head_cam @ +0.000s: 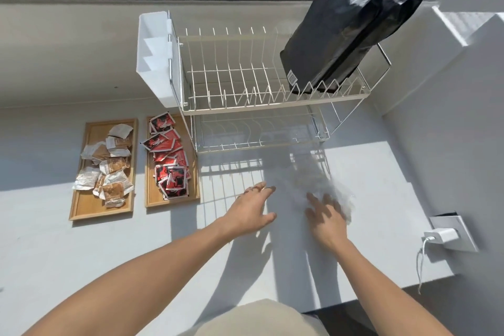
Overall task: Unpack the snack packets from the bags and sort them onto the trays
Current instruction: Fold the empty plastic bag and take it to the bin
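Both hands out over the white counter (68, 240), palms down. Left hand (252, 211) fingers spread, holding nothing. Right hand (326, 217) fingers spread on a clear plastic bag (313, 180), blurred, lying flat. White-brown packets (105, 166) fill the left wooden tray (81, 207); red-black packets (169, 158) fill the right tray (174, 202). Black foil bag (343, 27) stands on the dish rack (240, 79).

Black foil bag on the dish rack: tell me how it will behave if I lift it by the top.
The black foil bag stands propped upright on the dish rack, so it looks fairly stiff. Its creased, spread top suggests it is open and may crumple under the fingers. Leaning as it does, it could tip when nudged.
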